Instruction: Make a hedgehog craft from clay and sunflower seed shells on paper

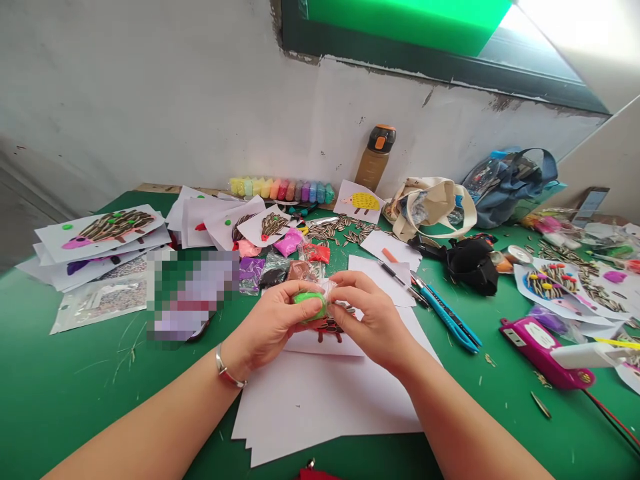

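My left hand (267, 323) grips a small packet of bright green modelling clay (309, 305), its thumb pressed on the front. The fingers of my right hand (367, 313) pinch the clear plastic of the same packet at its right end. Just beneath both hands lies a card with a seed hedgehog picture (330, 337), partly hidden by them. That card rests on a stack of white paper (320, 407). Behind my hands sit packets of clay in purple (251, 273), black (275, 270), brown (299, 270), red (316, 253) and pink (289, 242).
Finished seed pictures (100, 230) are piled at the left. Loose sunflower seeds (325, 230) lie at the back, near a water bottle (375, 160). To the right are a pen (400, 280), blue scissors (450, 320), a black pouch (473, 263) and a magenta glue-gun-like device (545, 353).
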Motion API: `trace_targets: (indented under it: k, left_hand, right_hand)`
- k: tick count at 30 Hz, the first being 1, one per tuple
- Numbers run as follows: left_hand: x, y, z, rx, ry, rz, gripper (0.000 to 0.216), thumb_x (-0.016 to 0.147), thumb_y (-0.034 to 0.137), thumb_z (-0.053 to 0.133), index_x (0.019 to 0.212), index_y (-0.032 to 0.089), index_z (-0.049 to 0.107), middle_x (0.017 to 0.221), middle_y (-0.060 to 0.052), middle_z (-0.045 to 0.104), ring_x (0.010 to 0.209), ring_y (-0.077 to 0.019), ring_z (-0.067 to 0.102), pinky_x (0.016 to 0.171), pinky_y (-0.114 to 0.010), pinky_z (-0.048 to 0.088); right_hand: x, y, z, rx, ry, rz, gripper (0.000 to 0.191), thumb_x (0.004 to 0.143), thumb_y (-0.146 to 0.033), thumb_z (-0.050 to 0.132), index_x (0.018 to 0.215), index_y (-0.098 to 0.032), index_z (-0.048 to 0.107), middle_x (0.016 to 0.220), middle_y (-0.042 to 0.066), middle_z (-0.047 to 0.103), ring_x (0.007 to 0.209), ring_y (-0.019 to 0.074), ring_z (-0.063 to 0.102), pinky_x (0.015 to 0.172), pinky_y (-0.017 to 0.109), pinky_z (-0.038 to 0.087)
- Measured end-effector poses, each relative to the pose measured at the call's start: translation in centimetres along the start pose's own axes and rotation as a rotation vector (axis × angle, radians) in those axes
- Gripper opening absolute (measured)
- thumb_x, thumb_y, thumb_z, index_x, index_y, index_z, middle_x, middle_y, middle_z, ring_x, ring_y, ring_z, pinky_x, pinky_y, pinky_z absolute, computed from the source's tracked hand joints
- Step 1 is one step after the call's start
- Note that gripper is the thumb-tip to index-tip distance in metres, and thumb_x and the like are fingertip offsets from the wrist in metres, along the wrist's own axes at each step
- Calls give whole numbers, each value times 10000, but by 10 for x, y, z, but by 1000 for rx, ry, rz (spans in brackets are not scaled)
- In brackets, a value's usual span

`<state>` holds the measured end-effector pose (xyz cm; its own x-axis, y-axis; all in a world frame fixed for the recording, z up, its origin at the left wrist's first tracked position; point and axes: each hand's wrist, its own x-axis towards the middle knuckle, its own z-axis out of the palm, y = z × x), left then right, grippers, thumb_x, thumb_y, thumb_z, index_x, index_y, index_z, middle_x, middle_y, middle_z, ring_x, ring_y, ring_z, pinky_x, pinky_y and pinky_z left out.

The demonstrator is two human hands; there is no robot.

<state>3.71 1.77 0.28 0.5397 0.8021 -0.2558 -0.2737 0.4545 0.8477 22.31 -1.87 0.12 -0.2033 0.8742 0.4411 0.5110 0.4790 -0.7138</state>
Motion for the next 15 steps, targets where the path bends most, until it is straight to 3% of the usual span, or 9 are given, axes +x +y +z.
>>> trace_targets:
  k: [7,15]
  left_hand:
    - [0,-1,-1,4,-44,-14,182,808,258,777,940,159,701,879,-32,702,800,-164,695,784,-308,570]
    - [0,0,0,13,7,-19,221,775,255,802,929,137,697,859,-38,691,771,-158,676,774,-314,572]
  right_hand:
    - [-1,2,-1,-7,-17,-33,141,874,-118,588,924,-224,666,1094,69,604,1002,172,624,837,292,536]
    - [3,-3,-3,-1,37,32,87,857,-136,575,821,-206,612,1049,61,613,971,171,614,835,300,494]
